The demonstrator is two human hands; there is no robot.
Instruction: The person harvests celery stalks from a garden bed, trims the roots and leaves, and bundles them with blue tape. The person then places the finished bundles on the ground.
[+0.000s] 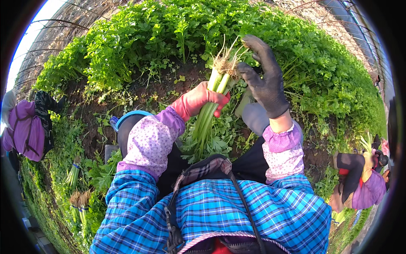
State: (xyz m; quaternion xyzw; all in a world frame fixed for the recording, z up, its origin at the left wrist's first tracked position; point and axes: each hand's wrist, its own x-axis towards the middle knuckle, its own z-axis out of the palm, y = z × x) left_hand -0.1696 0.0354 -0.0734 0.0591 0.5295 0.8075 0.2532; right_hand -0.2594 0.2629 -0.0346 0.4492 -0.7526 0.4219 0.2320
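Note:
My left hand (201, 99), in a red rubber glove, is closed around a bunch of celery (207, 117). Its roots (225, 63) point up and away from me, and its leaves hang down toward my lap. My right hand (265, 77), in a dark knit glove, is held just right of the roots. Its thumb and fingers are spread in a curve, with the fingertips close to the thin root strands; whether they touch is hard to tell.
Dense standing celery (203, 25) grows in front of me beyond a strip of bare soil (158, 81). Tied celery bunches (81, 203) lie at my lower left. One person (27, 127) is at the far left; another person (364, 181) sits at the right. Metal hoops (60, 22) arch at the rim.

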